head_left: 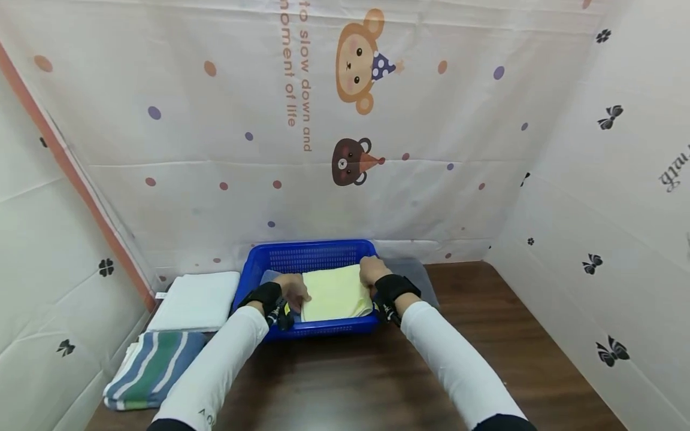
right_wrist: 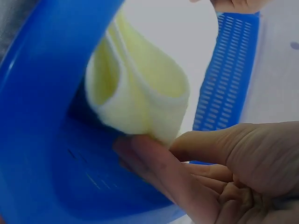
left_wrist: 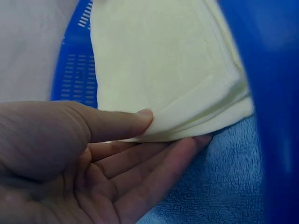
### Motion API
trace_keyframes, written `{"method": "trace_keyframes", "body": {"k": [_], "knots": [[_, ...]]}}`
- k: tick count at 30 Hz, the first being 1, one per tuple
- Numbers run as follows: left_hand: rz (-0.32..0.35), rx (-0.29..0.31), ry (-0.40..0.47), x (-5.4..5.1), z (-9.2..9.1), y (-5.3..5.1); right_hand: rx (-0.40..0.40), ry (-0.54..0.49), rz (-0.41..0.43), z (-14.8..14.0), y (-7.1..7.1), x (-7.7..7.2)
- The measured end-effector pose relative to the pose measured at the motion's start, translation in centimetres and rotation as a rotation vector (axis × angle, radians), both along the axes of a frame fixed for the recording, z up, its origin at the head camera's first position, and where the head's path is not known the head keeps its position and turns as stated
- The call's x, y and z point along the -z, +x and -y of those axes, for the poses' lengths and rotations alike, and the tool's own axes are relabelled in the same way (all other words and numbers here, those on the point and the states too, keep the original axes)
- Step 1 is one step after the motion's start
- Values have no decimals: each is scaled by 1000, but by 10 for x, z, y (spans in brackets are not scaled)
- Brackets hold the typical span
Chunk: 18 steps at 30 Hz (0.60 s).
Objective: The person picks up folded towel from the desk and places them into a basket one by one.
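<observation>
Towel [head_left: 333, 293], yellow and folded, lies in the basket [head_left: 323, 327] squarely between left hand [head_left: 293, 290] and right hand [head_left: 372, 272], each pinching its own side.

head: high, forward-down | wrists: close-up | all share: yellow cloth [head_left: 331, 293], basket [head_left: 329, 327]

Basket [head_left: 331, 329]: blue plastic, smooth, glossy rim.
Yellow cloth [head_left: 334, 292]: soft-looking textile, matt.
Blue cloth [left_wrist: 226, 168], at the yellow cloth's five o'clock, left wrist view: textile, rough pile.
Head view, from the basket:
White cloth [head_left: 198, 299], nine o'clock: textile, matt.
Striped towel [head_left: 156, 368], eight o'clock: textile, matt.
Table [head_left: 323, 377], six o'clock: wood-grained, smooth, faint sheen.
Backdrop [head_left: 302, 200], twelve o'clock: creased sheeting, cloth or plastic undetermined.
</observation>
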State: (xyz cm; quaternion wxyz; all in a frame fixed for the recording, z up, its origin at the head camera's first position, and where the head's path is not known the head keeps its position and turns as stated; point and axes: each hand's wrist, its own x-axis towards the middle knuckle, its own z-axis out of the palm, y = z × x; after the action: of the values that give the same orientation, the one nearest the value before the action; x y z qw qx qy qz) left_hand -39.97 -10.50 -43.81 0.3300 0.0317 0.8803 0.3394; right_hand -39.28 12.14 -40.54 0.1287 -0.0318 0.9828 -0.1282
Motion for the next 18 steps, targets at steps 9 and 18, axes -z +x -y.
{"method": "trace_keyframes", "body": {"k": [9, 18], "knots": [[1, 46, -30, -18, 1, 18, -9, 50, -9, 4, 9, 1], [-23, 40, -93, -34, 21, 15, 6, -3, 53, 2, 13, -3]]}}
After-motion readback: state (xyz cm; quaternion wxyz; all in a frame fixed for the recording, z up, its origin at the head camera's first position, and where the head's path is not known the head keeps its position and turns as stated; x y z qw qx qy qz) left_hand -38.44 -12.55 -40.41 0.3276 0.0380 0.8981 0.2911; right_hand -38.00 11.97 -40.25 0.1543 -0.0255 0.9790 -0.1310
